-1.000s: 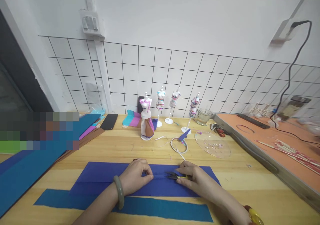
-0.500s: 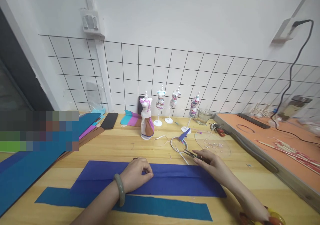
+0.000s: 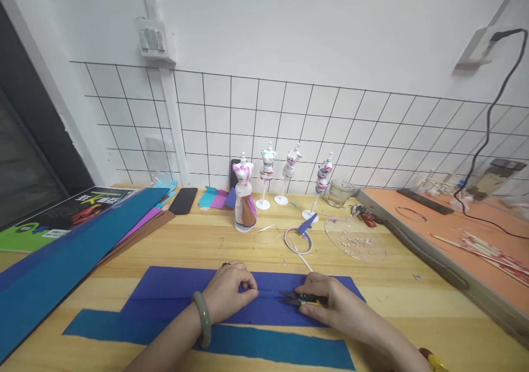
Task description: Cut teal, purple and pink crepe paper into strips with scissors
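A dark blue paper sheet (image 3: pixel 173 289) lies flat on the wooden table (image 3: pixel 413 311). My left hand (image 3: pixel 229 292) rests on it, fingers pinched on a raised fold along the sheet's middle. My right hand (image 3: pixel 330 303) is closed on small black snips with yellow handles (image 3: pixel 300 298), their blades pointing left at the fold, close to my left fingertips. A teal paper strip (image 3: pixel 264 347) lies in front of the blue sheet, partly under my forearms.
Small dress-form mannequins (image 3: pixel 243 195) stand at the back. A ribbon ring (image 3: pixel 297 241), a clear disc with beads (image 3: pixel 355 240), a glass jar (image 3: pixel 339 193), a phone (image 3: pixel 182 200) and stacked coloured sheets (image 3: pixel 61 251) lie about. An orange board (image 3: pixel 454 228) with sticks lies right.
My right hand reached back toward the ribbon ring with the snips, then returned to the fold of the blue sheet. My left hand stayed pinched on the fold.
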`<act>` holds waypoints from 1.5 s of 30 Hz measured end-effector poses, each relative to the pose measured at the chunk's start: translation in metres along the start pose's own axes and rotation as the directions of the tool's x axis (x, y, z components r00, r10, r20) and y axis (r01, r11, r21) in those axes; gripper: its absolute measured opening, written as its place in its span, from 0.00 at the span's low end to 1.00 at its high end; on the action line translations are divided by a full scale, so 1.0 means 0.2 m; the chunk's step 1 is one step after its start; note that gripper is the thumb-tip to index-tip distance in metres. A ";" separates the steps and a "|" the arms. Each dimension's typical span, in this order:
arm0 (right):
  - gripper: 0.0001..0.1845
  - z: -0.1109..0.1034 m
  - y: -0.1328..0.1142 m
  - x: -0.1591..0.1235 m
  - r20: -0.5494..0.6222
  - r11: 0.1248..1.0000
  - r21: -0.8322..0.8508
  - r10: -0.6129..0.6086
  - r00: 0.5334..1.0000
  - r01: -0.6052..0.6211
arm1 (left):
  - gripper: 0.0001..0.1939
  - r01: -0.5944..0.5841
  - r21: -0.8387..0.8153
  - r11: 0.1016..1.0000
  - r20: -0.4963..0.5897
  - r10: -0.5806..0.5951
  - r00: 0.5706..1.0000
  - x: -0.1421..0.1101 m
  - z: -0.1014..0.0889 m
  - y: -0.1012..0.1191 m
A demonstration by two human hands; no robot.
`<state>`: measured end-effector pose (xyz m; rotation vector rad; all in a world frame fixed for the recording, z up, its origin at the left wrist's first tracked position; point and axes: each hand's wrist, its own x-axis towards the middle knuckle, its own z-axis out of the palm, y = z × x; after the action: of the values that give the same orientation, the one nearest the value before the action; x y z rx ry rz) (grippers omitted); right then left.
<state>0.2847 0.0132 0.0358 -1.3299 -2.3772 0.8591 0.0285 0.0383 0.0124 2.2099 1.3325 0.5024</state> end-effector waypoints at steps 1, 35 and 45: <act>0.10 -0.01 0.01 0.00 0.003 1.000 -0.002 -0.003 1.000 0.003 | 0.06 0.005 0.005 1.000 -0.005 -0.005 1.000 0.00 0.00 0.00; 0.12 0.10 -0.02 0.06 -0.050 0.986 -0.110 -0.129 0.990 0.123 | 0.06 -0.016 -0.006 1.000 -0.016 0.016 1.000 0.00 0.01 -0.02; 0.15 0.09 -0.01 0.07 -0.042 0.972 -0.162 -0.177 0.983 0.169 | 0.06 -0.013 -0.009 1.000 -0.018 0.013 1.000 0.00 0.00 -0.01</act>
<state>0.2670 0.0177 0.0215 -1.1620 -2.5162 0.5879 0.0276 0.0385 0.0106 2.2131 1.3235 0.5335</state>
